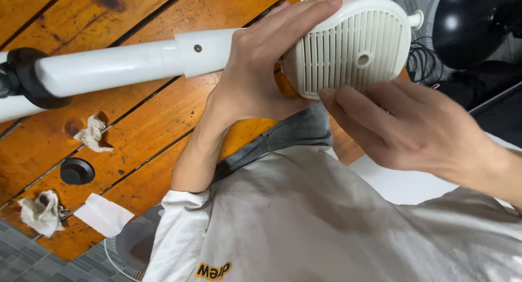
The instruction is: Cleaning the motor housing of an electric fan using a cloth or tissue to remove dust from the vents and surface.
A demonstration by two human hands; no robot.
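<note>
A white fan motor housing (356, 45) with a slotted rear grille lies over the wooden table (147, 21), joined to a white stand tube (119, 64). My left hand (258, 70) wraps around the housing's left side where it meets the tube, fingers over the top. My right hand (402, 124) rests its fingertips on the lower edge of the grille. A small white knob (416, 18) sticks out of the housing at the far right.
A black collar (24, 78) rings the tube at the left. Two crumpled rags (93, 133) (41, 211), a black round cap (76, 171) and a white paper slip (103, 214) lie on the table. A fan grille (128, 252) sits below the table. Black balloons (470, 21) and cables (418, 56) lie at top right.
</note>
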